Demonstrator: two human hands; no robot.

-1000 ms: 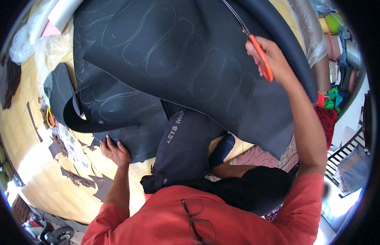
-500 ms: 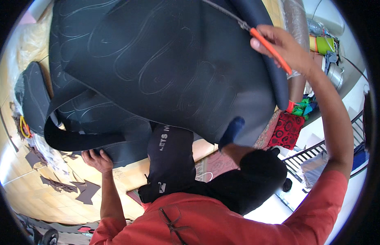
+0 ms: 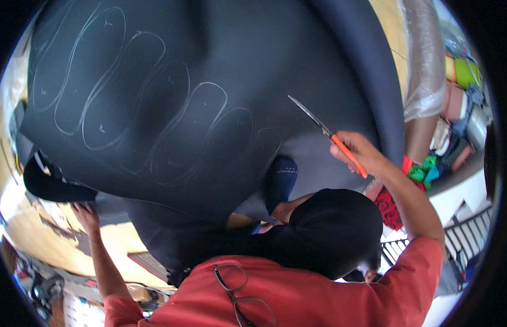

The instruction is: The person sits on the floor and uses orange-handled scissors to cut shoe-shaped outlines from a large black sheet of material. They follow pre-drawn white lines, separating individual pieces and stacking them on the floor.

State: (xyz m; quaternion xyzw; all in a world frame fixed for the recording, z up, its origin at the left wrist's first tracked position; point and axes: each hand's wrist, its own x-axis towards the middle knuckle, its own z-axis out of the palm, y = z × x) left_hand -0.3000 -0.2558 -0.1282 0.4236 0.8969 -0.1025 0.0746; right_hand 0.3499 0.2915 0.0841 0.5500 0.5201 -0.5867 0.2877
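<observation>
My right hand (image 3: 354,154) is closed round the orange handles of a pair of scissors (image 3: 311,117). Their long metal blades look closed and point up and left over the large black sheet (image 3: 319,65). Pale outlines shaped like shoe soles are drawn side by side across the sheet's left half. Down at the lower left, my left hand (image 3: 87,217) has its fingers extended at the sheet's edge, beside a curled black strip (image 3: 52,185); the fingertips are partly in shadow. My foot in a dark blue sock (image 3: 281,177) rests on the sheet.
A roll in clear plastic wrap (image 3: 425,60) lies along the right side. Behind it are a green container (image 3: 467,72), cloths and a red patterned cushion (image 3: 390,210). A dark railing (image 3: 469,234) stands at the lower right. Glasses (image 3: 231,289) hang on my red shirt.
The scissors have come down and nearer in my right hand, off the sheet's far right part. My left hand has shifted left. My view has moved closer over the sheet, and my knees have shifted.
</observation>
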